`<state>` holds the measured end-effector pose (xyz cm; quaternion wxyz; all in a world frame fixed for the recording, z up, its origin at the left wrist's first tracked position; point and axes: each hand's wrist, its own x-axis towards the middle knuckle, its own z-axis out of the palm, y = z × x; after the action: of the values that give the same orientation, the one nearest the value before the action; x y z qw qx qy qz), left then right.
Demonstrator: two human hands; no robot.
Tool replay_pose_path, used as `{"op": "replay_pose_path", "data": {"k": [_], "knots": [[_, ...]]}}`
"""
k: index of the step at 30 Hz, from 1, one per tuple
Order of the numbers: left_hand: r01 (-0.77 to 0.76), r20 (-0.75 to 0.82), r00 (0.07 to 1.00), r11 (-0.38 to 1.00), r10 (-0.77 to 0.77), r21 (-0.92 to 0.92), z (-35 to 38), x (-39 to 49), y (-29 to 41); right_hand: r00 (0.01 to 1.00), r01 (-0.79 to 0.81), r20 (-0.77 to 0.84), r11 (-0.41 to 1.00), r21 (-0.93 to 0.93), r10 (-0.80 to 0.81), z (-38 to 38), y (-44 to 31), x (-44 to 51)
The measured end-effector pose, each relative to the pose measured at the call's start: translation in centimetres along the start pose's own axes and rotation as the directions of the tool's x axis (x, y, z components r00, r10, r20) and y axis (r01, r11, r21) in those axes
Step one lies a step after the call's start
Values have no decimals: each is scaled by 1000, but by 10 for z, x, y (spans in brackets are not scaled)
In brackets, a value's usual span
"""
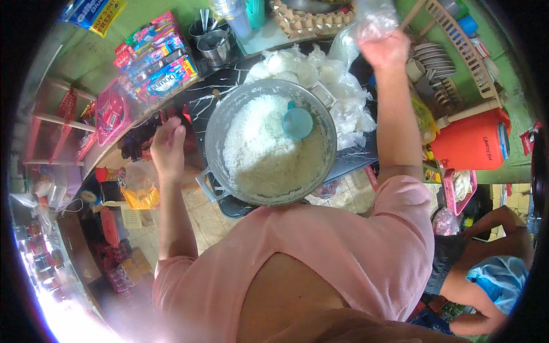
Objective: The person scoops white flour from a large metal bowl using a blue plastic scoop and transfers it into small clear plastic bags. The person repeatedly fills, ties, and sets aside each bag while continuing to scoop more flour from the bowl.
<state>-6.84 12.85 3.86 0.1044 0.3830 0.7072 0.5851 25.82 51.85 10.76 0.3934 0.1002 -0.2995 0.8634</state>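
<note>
A large metal pot (216,167) of cooked white rice (261,145) stands before me on a black marble-patterned tabletop (356,160). On the rice lies a translucent teal cup (297,123) with a small handle. My left hand (168,148) is raised to the left of the pot, holding nothing, its thumb apart from the fingers. My right hand (384,46) reaches far forward to clear plastic bags (377,17); the plastic hides its fingertips, so its grip is unclear. Behind and right of the pot sit several knotted clear bags of rice (296,64).
Egg trays (311,21) carry a metal pan (313,4) at the back. Metal cups (213,47) and sachet packs (156,73) line the left counter. Plates (433,60) and a red-orange drum (467,141) stand right. Another person (476,278) is at the lower right.
</note>
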Motion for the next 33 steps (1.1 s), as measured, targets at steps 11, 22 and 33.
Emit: {"op": "replay_pose_path", "data": {"k": [11, 22, 33], "knots": [[821, 860, 422, 524, -286, -229, 28, 1, 59, 383, 653, 175, -132, -745, 907, 184, 198, -129], [112, 753, 655, 993, -53, -28, 4, -31, 48, 635, 599, 176, -336, -727, 752, 177, 215, -155], [-366, -168, 914, 929, 370, 58, -14, -32, 53, 951, -255, -130, 471, -844, 281, 183, 281, -139]]}}
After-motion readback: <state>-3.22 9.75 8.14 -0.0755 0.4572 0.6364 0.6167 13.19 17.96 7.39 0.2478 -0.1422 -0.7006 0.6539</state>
